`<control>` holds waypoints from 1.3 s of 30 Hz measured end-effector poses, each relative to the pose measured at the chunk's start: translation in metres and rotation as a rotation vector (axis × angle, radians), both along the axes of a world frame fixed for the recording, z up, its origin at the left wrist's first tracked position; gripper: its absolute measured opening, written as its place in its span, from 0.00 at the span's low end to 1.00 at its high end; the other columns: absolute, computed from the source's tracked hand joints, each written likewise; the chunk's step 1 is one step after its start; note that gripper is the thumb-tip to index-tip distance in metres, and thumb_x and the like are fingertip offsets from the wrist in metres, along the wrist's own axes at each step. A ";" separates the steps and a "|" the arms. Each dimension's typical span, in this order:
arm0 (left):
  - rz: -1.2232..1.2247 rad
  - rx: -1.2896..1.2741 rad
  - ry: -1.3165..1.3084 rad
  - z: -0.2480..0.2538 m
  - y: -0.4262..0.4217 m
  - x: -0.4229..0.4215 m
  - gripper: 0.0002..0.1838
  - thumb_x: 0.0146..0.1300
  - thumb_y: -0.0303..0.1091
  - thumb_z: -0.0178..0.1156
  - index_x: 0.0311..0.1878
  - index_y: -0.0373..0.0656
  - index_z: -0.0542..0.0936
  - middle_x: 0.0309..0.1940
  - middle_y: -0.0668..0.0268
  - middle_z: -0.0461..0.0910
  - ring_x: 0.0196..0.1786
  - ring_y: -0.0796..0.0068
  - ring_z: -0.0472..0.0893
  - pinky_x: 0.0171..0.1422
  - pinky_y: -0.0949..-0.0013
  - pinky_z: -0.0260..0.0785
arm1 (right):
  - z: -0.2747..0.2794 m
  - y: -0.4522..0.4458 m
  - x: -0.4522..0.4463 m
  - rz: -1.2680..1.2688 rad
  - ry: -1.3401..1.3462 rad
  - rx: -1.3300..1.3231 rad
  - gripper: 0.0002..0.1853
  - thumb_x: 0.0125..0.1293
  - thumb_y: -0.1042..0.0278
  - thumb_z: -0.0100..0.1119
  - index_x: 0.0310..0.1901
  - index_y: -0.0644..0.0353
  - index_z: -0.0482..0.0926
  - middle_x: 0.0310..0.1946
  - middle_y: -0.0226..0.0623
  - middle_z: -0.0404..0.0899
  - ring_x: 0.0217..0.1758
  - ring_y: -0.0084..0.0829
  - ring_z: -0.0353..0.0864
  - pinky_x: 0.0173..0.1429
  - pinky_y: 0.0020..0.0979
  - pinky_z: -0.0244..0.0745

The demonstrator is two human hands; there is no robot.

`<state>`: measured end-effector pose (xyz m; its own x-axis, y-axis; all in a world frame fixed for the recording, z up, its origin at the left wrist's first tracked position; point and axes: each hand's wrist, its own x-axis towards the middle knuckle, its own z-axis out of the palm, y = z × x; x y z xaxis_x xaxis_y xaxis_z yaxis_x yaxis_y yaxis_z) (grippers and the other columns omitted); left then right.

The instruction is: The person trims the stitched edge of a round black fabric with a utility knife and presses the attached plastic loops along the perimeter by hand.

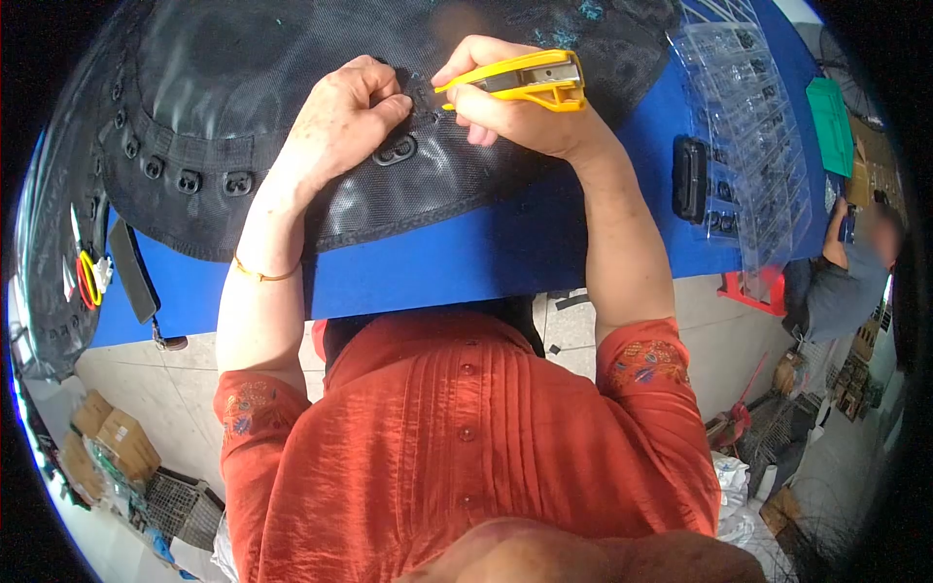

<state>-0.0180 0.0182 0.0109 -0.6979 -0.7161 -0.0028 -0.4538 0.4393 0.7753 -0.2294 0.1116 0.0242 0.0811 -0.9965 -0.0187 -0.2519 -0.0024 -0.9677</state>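
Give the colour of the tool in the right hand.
Tool: mostly yellow, with grey parts. Shows best in the head view.

A yellow cutter [530, 80] is gripped in the right hand [505, 102] above black mesh fabric [466, 175], beside the left hand [345, 115].

On the table [447, 269] is spread the mesh fabric [219, 68], with the scissors [90, 280] lying at its left, while at its right lies the oblong case [690, 179], just beside the plastic trays [773, 146], which contain small parts [721, 222].
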 end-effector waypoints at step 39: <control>-0.032 -0.012 -0.016 0.000 0.000 0.001 0.11 0.68 0.31 0.67 0.34 0.38 0.74 0.29 0.70 0.71 0.34 0.80 0.69 0.40 0.72 0.65 | -0.016 -0.007 0.009 -0.134 -0.113 -0.069 0.10 0.68 0.64 0.62 0.47 0.59 0.81 0.30 0.34 0.84 0.29 0.23 0.86 0.34 0.27 0.82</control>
